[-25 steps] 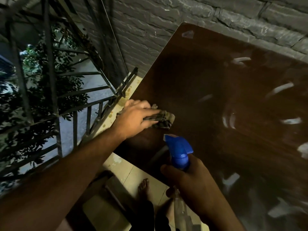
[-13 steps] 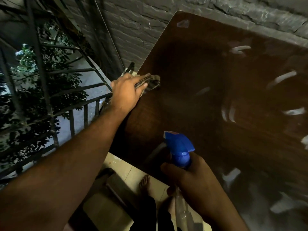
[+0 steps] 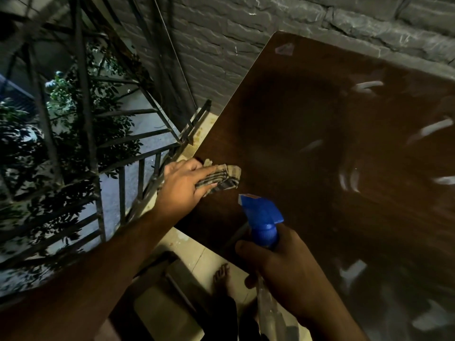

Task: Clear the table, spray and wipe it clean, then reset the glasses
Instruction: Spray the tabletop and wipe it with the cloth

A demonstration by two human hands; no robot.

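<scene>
Left hand [image 3: 183, 187]: palm down, fingers flat and closed over a striped cloth [image 3: 221, 177], pressing it onto the near left edge of the table [image 3: 307, 124]; part of the cloth sticks out past the fingertips toward the table's middle. Right hand [image 3: 283, 269]: wrapped around the neck of a spray bottle [image 3: 264, 225], blue trigger head up and nozzle pointing left toward the cloth, clear body running down below the fist; held over the table's near corner, close to the left hand but apart from it. Table: dark brown, glossy top, bare of glasses in view, pale streaks of reflected light across its right half, a small pale patch near the far corner. Far side set against a grey stone wall [image 3: 246, 33]. Left of the table: black metal railing [image 3: 128, 173] with leafy branches [image 3: 73, 99] beyond. Below: pale tiled floor [image 3: 197, 252], one bare foot [image 3: 221, 276] beside the table's near edge.
</scene>
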